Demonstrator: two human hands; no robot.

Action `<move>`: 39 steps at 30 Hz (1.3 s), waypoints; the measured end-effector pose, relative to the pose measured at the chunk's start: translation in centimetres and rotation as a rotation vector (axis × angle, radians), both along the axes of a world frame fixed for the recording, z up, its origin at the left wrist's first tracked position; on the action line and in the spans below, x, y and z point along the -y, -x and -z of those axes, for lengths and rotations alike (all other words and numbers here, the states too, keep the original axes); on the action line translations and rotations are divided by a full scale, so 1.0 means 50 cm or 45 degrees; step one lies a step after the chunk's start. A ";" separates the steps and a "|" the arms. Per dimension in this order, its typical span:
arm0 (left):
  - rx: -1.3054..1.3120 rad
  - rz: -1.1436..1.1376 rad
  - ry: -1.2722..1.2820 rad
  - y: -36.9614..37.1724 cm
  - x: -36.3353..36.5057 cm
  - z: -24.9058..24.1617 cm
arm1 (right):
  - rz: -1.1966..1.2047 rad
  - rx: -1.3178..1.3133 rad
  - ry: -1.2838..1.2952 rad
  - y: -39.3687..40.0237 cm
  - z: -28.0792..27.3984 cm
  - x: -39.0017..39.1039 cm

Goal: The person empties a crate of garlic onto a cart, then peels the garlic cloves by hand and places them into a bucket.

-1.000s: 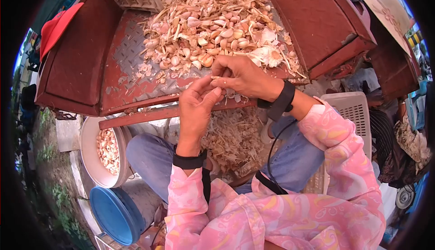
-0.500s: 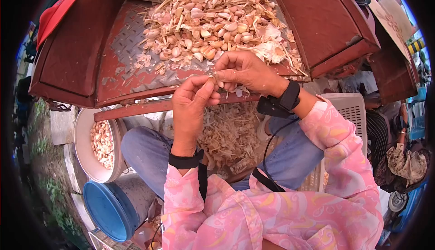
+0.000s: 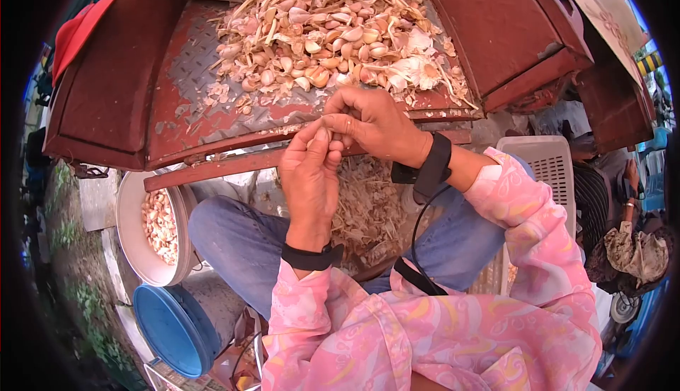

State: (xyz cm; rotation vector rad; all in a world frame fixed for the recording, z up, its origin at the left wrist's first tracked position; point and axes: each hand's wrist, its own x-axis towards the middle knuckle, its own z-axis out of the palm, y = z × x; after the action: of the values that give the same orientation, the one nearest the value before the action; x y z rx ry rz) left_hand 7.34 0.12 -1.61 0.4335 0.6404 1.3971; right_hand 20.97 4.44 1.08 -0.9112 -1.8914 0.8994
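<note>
My left hand (image 3: 310, 178) and my right hand (image 3: 381, 126) meet at the front edge of the red metal truck bed (image 3: 205, 125). The fingertips of both are pinched together around a garlic clove, which is almost wholly hidden by them. Just beyond my hands lies a heap of garlic cloves (image 3: 333, 33) mixed with dry skins and stalks. An opened garlic bulb (image 3: 425, 72) rests at the heap's right front.
At lower left, a white bucket (image 3: 127, 228) contains garlic cloves, above a blue-rimmed bucket (image 3: 145, 327). Skins (image 3: 368, 207) litter the ground between my knees. A pale plastic crate (image 3: 552, 171) stands at right. Another person's hand (image 3: 630, 171) shows at far right.
Both hands have come slightly nearer my body, and my left forearm has shifted right. The fingertips stay together. The view has moved a little, so the heap sits higher and further left.
</note>
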 end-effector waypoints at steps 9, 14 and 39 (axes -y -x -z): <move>0.170 0.128 0.028 0.086 0.017 -0.027 | -0.076 -0.045 0.502 -0.029 -0.011 -0.007; 0.003 -0.190 -0.146 0.272 0.050 -0.072 | -0.271 0.681 -0.187 -0.032 0.005 0.031; 0.624 0.710 -0.704 0.062 0.242 -0.284 | 0.101 1.170 -0.700 0.070 -0.006 -0.144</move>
State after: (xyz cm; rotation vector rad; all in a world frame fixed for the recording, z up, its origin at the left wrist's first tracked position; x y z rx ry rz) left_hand 4.24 -11.96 12.61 0.6184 -0.2719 1.0594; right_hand 17.48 11.65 1.38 -1.1241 -2.6326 -0.1855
